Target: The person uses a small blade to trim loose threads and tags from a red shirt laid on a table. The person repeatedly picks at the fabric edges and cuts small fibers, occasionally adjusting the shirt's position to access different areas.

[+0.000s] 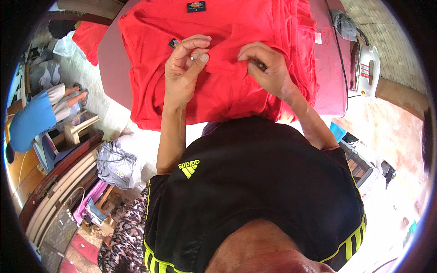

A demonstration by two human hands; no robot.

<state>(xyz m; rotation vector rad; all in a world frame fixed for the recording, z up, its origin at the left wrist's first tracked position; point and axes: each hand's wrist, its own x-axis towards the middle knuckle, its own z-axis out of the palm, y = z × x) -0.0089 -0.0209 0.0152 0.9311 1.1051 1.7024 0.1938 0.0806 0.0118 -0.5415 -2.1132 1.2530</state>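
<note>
A pile of red shirts (218,95) lies in front of me, with small dark labels sewn on them. My left hand (184,68) is raised over the left part of the top shirt, a ring on one finger. Its fingers are bent, and the thumb tip stands apart from the fingertips with nothing visible between them. To its right, my right hand (268,68) is closed, index finger and thumb curled down at a raised fold of the red cloth. The exact contact at those fingertips is partly hidden.
The shirts rest on a pink table (114,68). A white iron (368,70) stands at the right, beside a dark cord (340,59) and a grey plastic bag (344,25). On the left are a person in a blue shirt (34,120) and a grey bag (116,164).
</note>
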